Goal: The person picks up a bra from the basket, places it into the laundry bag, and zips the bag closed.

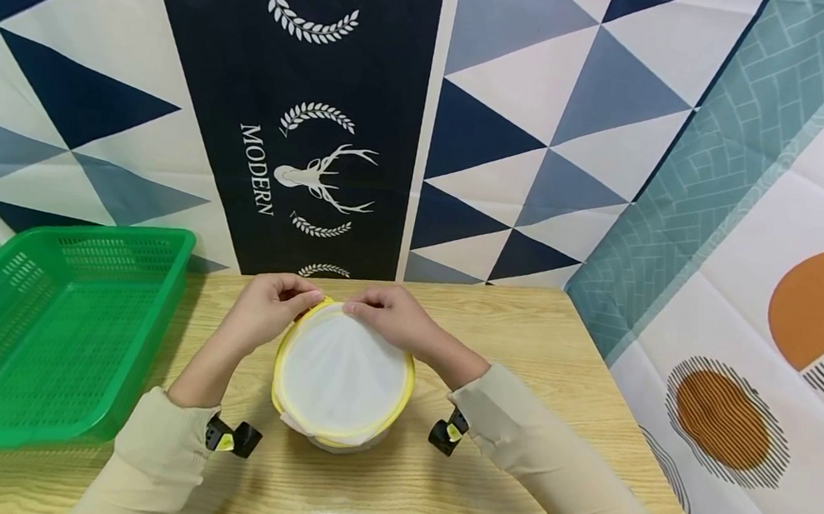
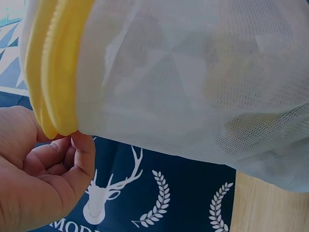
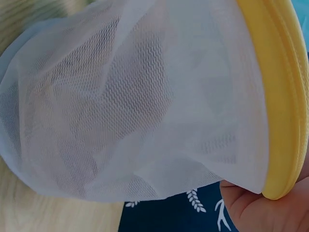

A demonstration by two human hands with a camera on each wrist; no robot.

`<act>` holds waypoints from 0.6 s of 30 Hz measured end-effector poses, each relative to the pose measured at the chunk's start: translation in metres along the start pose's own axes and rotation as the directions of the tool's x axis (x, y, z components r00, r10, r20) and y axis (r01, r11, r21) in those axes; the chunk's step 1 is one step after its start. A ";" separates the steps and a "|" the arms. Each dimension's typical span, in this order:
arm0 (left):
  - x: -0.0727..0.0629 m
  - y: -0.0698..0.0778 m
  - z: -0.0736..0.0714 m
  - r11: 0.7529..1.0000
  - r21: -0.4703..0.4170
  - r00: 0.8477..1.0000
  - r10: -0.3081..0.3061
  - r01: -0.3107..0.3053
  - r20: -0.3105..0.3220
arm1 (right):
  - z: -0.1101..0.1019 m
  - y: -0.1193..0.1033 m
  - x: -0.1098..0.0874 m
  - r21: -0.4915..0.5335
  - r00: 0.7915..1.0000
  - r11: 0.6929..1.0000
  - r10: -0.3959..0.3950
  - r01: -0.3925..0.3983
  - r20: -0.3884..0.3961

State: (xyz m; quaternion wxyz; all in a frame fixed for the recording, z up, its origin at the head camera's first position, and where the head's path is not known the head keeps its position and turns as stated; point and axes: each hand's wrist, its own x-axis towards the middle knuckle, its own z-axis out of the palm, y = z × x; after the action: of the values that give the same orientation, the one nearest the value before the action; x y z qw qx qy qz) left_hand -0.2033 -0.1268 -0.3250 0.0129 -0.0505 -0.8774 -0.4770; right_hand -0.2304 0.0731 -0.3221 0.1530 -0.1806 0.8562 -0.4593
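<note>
Between the two hands, a white mesh laundry bag (image 1: 342, 375) with a round top and yellow trim stands over the table. Its sheer, lightly creased mesh side fills much of both wrist views. At the far left of the rim, my left hand (image 1: 265, 307) pinches the yellow edging (image 2: 63, 72) between thumb and curled fingers. My right hand (image 1: 394, 315) grips the far right of the same rim, its thumb lying over the white top. In the right wrist view, fingers (image 3: 246, 205) meet the lower end of the yellow band (image 3: 282, 96).
A green plastic basket (image 1: 175, 282) with perforated sides stands at the left on the wooden table (image 1: 509, 334). Patterned cloth (image 1: 497, 165) hangs behind the table, and another printed sheet (image 1: 735, 341) runs along the right side. Each wrist carries a small black camera (image 1: 448, 432).
</note>
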 end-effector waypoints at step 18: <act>0.000 -0.005 0.003 0.999 0.034 1.000 -0.005 0.005 -0.007 | 0.002 0.012 -0.002 0.210 0.993 0.970 0.116 -0.120 0.029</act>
State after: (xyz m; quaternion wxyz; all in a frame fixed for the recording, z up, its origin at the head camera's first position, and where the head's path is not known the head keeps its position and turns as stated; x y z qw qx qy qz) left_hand -0.2035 -0.1271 -0.3311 0.0154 -0.0465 -0.8855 -0.4620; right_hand -0.2298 0.0789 -0.3332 0.2055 -0.1160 0.8105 -0.5361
